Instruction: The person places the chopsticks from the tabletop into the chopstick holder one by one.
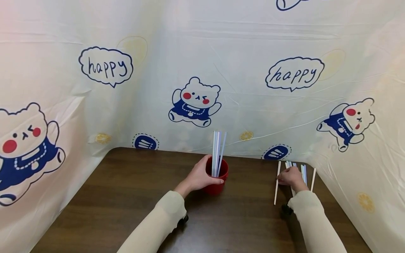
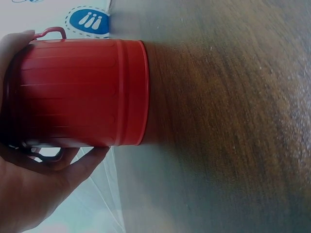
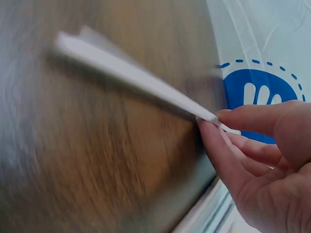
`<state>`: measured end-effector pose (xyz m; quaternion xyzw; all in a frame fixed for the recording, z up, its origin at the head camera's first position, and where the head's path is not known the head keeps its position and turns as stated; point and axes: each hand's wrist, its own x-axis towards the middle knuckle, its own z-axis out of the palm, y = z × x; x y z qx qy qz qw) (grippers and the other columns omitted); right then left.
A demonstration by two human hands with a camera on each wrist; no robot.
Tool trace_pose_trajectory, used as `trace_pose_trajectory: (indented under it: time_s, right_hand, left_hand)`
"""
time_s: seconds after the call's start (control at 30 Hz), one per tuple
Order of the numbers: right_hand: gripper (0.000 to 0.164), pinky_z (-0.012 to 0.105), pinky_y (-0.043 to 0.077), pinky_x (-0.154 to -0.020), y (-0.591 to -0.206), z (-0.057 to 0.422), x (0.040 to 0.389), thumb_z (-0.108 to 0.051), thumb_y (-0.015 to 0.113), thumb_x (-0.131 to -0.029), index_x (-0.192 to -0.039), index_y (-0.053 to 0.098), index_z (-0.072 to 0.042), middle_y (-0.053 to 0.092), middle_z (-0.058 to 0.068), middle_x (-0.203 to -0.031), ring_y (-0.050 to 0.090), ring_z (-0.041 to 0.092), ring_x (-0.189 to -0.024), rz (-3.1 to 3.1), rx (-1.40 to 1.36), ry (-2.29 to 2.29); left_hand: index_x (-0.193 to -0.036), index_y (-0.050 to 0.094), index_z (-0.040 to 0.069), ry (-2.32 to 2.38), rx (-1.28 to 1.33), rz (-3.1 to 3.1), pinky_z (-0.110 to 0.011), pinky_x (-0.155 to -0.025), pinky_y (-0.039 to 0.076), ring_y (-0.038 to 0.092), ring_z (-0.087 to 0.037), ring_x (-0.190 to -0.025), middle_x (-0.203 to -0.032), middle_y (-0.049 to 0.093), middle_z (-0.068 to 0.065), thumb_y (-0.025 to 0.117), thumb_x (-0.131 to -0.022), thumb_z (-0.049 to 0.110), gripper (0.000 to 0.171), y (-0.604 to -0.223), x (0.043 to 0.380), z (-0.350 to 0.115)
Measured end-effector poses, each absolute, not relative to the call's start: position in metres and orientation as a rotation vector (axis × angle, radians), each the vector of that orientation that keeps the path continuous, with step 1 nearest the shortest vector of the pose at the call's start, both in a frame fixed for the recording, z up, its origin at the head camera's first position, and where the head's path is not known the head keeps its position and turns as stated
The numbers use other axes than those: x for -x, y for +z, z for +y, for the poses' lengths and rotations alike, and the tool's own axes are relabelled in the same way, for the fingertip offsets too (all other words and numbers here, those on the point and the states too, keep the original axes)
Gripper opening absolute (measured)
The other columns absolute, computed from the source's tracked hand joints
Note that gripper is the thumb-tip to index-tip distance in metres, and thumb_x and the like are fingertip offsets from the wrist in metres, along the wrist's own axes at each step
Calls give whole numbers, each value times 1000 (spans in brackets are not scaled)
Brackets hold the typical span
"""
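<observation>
My left hand (image 1: 200,175) grips the side of a red ribbed bucket (image 1: 214,189), which stands upright on the table. Several pale straws (image 1: 216,154) stick up out of it, some bluish. In the left wrist view the bucket (image 2: 82,92) has small side handles, and fingers and thumb wrap round its wall. On the far right, my right hand (image 1: 291,176) pinches a white straw (image 1: 276,188) near one end. The right wrist view shows that straw (image 3: 131,75), blurred, between thumb and fingertip. More straws (image 1: 304,172) lie beside and partly under the right hand.
The brown wooden table (image 1: 126,207) ends at a hanging cloth (image 1: 240,70) printed with bears, which encloses the back and sides. A single pale straw (image 1: 313,179) lies near the table's right edge.
</observation>
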<state>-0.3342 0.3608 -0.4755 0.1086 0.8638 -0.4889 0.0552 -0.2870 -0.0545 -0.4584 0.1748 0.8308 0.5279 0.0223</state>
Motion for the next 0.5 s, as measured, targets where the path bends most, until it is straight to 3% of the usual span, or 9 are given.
trace_pose_trajectory:
  time_s: [0.2, 0.5]
  right_hand:
    - [26, 32, 63, -69, -474, 355, 329, 11, 58, -93, -113, 56, 28, 69, 14, -82, 69, 14, -69, 2439, -347, -1668]
    - [25, 34, 63, -75, -477, 358, 328, 9, 53, -97, -114, 56, 28, 71, 13, -88, 71, 15, -77, 2281, -265, -1770]
  left_hand:
    - [-146, 42, 24, 1636, -541, 2571, -48, -98, 54, 55, -19, -122, -138, 56, 3, 92, -74, 32, 88, -458, 286, -55]
    - [-146, 42, 23, 1648, -555, 2561, -48, -99, 54, 55, -20, -123, -139, 55, 1, 92, -74, 32, 88, -457, 285, -55]
